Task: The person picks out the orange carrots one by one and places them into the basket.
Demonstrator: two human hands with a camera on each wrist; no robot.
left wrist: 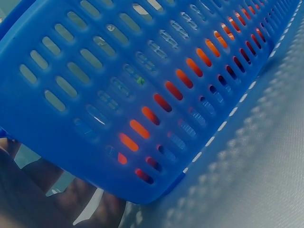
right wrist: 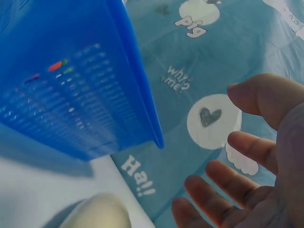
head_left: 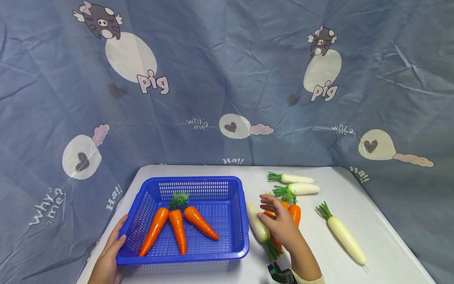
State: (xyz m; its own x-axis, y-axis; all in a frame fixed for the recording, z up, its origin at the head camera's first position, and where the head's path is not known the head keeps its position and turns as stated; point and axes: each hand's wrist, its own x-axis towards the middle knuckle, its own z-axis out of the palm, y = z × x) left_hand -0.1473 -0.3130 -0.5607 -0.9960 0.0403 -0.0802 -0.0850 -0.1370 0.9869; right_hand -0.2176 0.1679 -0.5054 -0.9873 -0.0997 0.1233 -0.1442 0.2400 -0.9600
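While the left hand [head_left: 106, 252] is resting loosely extended fingers against the blue basket [head_left: 184, 259], presumably steadying it around three orange carrots [head_left: 177, 230], the right hand [head_left: 280, 224] is hovering, fingers parted and holding nothing, near white radishes [head_left: 257, 221] lying on the desk [head_left: 365, 221].

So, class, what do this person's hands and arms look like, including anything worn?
The right hand wears no glove; near its wrist are a dark-and-teal device and the edge of a cream sleeve. The left hand is also gloveless, with no sleeve or band in view.
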